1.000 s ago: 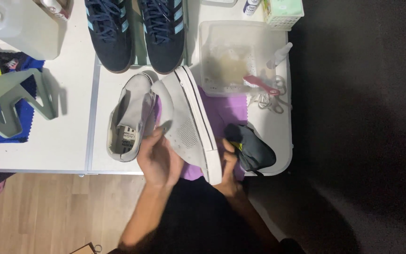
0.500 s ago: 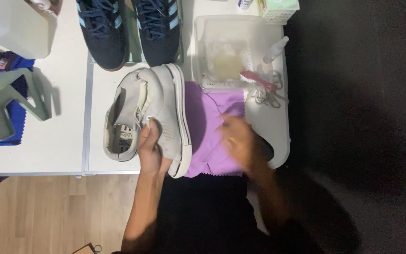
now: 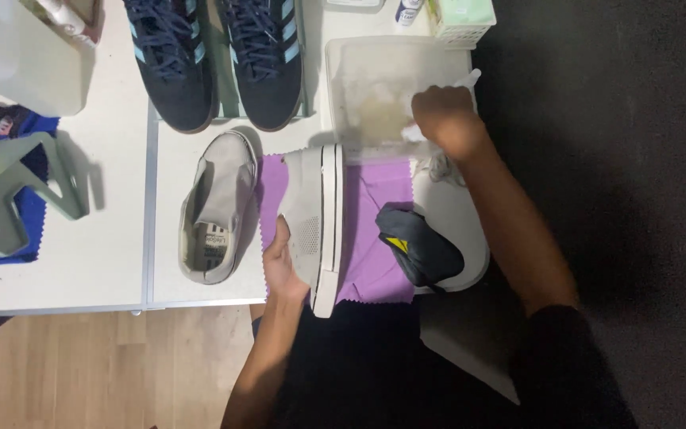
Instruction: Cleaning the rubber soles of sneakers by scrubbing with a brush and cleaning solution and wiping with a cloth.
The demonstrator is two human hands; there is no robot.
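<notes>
Left hand (image 3: 283, 266) gripping grey sneaker (image 3: 315, 222) by side, sole edge turned up, long axis running away from body, over purple cloth (image 3: 375, 238); right hand (image 3: 442, 119) reaching forward-right into clear plastic tub (image 3: 375, 87), fingers curling around something pale, exact pinch unclear; second grey sneaker (image 3: 216, 210) lying just left of left hand on table (image 3: 81, 254)

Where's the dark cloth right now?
In the head view the dark cloth lies right of centre on the purple cloth, between the grey shoe held on its side by the left hand and the right forearm.
</notes>
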